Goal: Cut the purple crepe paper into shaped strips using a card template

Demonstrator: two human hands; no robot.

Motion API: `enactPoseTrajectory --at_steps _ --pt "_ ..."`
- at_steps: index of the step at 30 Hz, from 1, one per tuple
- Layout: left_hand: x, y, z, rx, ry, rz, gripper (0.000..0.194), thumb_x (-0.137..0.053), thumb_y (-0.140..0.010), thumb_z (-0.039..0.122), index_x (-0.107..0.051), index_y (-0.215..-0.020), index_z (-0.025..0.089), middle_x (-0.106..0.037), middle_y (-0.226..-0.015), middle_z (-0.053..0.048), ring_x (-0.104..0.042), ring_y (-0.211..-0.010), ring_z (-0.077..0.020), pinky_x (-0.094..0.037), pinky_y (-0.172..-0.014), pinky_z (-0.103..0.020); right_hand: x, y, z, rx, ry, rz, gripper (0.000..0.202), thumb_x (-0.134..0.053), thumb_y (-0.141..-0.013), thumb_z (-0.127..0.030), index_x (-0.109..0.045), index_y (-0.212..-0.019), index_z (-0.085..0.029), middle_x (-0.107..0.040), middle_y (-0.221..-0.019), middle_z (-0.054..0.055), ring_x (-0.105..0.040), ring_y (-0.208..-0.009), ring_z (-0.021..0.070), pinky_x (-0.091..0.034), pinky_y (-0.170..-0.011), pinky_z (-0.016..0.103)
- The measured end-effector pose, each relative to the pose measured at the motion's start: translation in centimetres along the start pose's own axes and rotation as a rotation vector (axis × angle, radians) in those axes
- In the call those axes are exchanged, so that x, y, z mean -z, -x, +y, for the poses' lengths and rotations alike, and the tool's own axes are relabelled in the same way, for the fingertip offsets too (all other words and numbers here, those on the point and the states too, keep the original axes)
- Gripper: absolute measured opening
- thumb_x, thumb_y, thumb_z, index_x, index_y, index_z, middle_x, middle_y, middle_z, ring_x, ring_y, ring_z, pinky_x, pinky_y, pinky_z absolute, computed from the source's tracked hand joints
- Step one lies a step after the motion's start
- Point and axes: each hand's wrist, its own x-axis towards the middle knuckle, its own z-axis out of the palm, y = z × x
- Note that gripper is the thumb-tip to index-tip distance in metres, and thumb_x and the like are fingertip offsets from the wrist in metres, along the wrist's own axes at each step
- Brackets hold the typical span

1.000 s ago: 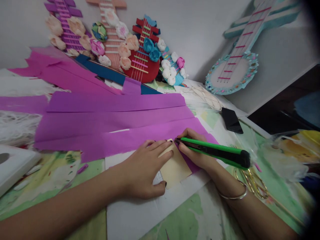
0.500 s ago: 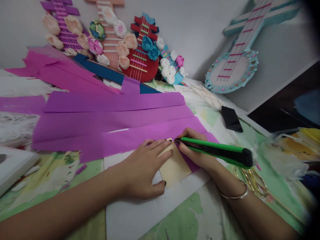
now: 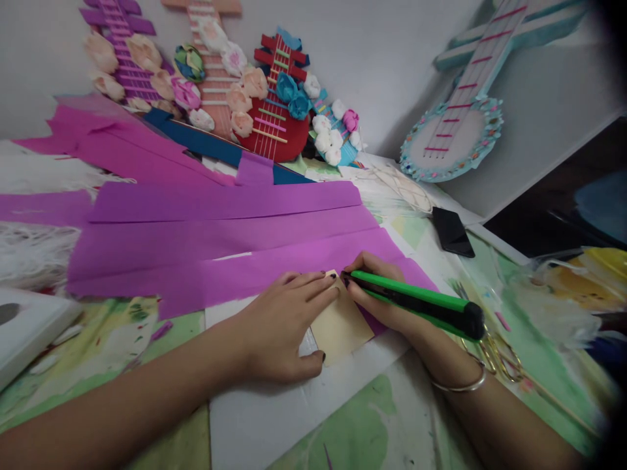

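L hand (image 3: 287, 323) lies flat, fingers spread, pressing down on a small beige card (image 3: 341, 326) that sits on a white sheet (image 3: 274, 418) at the near edge of the table (image 3: 372, 431); fingertips reach the card's far corner, thumb rests on the white sheet beside its near-left edge. R hand (image 3: 386, 297) is closed round a green utility knife (image 3: 416, 301), gripped pen-style, w/ its tip down at the card's far corner, just beside the L fingertips; black end cap points to the right, away from the card. Can't tell if the blade is out, too small. Hands are close together, nearly touching at the card's top corner. Card overlaps the near edge of a purple crepe paper strip (image 3: 274, 264); more purple strips (image 3: 220, 199) lie side by side behind it, magenta sheets (image 3: 112, 140) further back-left. Thin metal bangle (image 3: 458, 385) on the R wrist. Gold-handled scissors (image 3: 499, 359) lie on the table right of the R forearm, partly hidden. Black phone (image 3: 451, 232) lies flat, well apart, back-right. Against the wall: decorated paper guitars w/ paper flowers (image 3: 245, 98), and a pale blue guitar (image 3: 455, 130) leaning to the right. White fringe (image 3: 34, 251) at far left.
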Motion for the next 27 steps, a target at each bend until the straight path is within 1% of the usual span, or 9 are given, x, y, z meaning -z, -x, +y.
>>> enactPoseTrajectory --at_steps 5,9,13,15,17,19,21,24,27 --pt "-0.1 0.0 -0.1 -0.016 -0.007 0.024 0.081 -0.054 -0.074 0.039 -0.029 -0.147 0.015 -0.027 -0.154 -0.013 -0.025 -0.14 -0.0327 -0.022 -0.111 -0.05 -0.3 0.3 0.0 0.003 -0.017 0.019 0.011 -0.059 -0.083 -0.03 -0.057 -0.089 -0.021 -0.066 -0.08 0.001 -0.058 -0.07 0.0147 -0.044 -0.061 0.026" --pt "-0.2 0.0 -0.3 -0.038 -0.04 0.047 0.079 -0.053 -0.079 0.046 -0.03 -0.147 0.013 -0.028 -0.153 -0.013 -0.026 -0.14 -0.0306 -0.022 -0.111 -0.047 0.3 0.4 -0.6 0.013 -0.026 -0.004 0.014 -0.058 -0.084 -0.031 -0.059 -0.092 -0.02 -0.067 -0.083 0.002 -0.061 -0.074 0.0162 -0.046 -0.064 0.027" --pt "-0.3 -0.1 -0.5 -0.065 -0.057 0.064 0.077 -0.047 -0.085 0.057 -0.032 -0.147 0.014 -0.032 -0.151 -0.013 -0.029 -0.139 -0.0298 -0.024 -0.11 -0.047 1.1 0.9 -1.2 0.034 -0.013 -0.05 0.021 -0.056 -0.085 -0.032 -0.062 -0.102 -0.021 -0.07 -0.095 0.004 -0.064 -0.087 0.0188 -0.049 -0.076 0.031" --pt "-0.4 -0.1 -0.5 -0.067 -0.067 0.076 0.077 -0.046 -0.085 0.059 -0.033 -0.146 0.015 -0.032 -0.152 -0.014 -0.029 -0.139 -0.0304 -0.024 -0.11 -0.047 1.2 1.2 -1.3 0.019 -0.001 -0.017 0.023 -0.055 -0.086 -0.03 -0.063 -0.106 -0.022 -0.07 -0.102 0.005 -0.065 -0.095 0.0197 -0.049 -0.083 0.034" --pt "-0.6 -0.1 -0.6 -0.068 -0.072 0.089 0.077 -0.045 -0.086 0.061 -0.033 -0.146 0.015 -0.032 -0.152 -0.014 -0.029 -0.139 -0.0311 -0.024 -0.109 -0.048 0.9 1.6 -1.2 -0.001 0.021 0.048 0.023 -0.055 -0.085 -0.029 -0.064 -0.105 -0.021 -0.07 -0.105 0.006 -0.065 -0.098 0.0202 -0.049 -0.088 0.036" --pt "-0.7 -0.1 -0.6 -0.075 -0.072 0.101 0.078 -0.042 -0.086 0.065 -0.034 -0.146 0.015 -0.033 -0.151 -0.014 -0.031 -0.138 -0.0316 -0.025 -0.108 -0.047 0.5 2.0 -1.2 -0.015 0.047 0.107 0.023 -0.054 -0.085 -0.028 -0.066 -0.103 -0.021 -0.071 -0.104 0.007 -0.066 -0.097 0.0203 -0.05 -0.087 0.036" --pt "-0.9 -0.1 -0.6 -0.081 -0.072 0.107 0.081 -0.041 -0.086 0.067 -0.033 -0.146 0.014 -0.035 -0.15 -0.014 -0.032 -0.137 -0.0317 -0.025 -0.108 -0.047 0.1 2.2 -1.3 -0.02 0.063 0.139 0.022 -0.054 -0.084 -0.026 -0.066 -0.101 -0.021 -0.072 -0.102 0.006 -0.067 -0.095 0.0203 -0.051 -0.085 0.036" --pt "-0.9 -0.2 -0.5 -0.072 -0.08 0.109 0.081 -0.045 -0.085 0.064 -0.031 -0.147 0.014 -0.033 -0.151 -0.014 -0.031 -0.137 -0.0311 -0.024 -0.108 -0.046 -0.2 2.4 -1.5 -0.028 0.081 0.183 0.025 -0.055 -0.081 -0.022 -0.065 -0.104 -0.023 -0.072 -0.102 0.005 -0.068 -0.093 0.0202 -0.053 -0.083 0.035" --pt "-1.0 -0.2 -0.4 -0.056 -0.082 0.112 0.081 -0.05 -0.083 0.063 -0.03 -0.147 0.018 -0.033 -0.151 -0.012 -0.03 -0.138 -0.0304 -0.023 -0.108 -0.045 -0.3 2.5 -1.6 -0.016 0.054 0.204 0.029 -0.055 -0.08 -0.019 -0.065 -0.107 -0.024 -0.073 -0.103 0.005 -0.069 -0.093 0.0195 -0.054 -0.084 0.034"
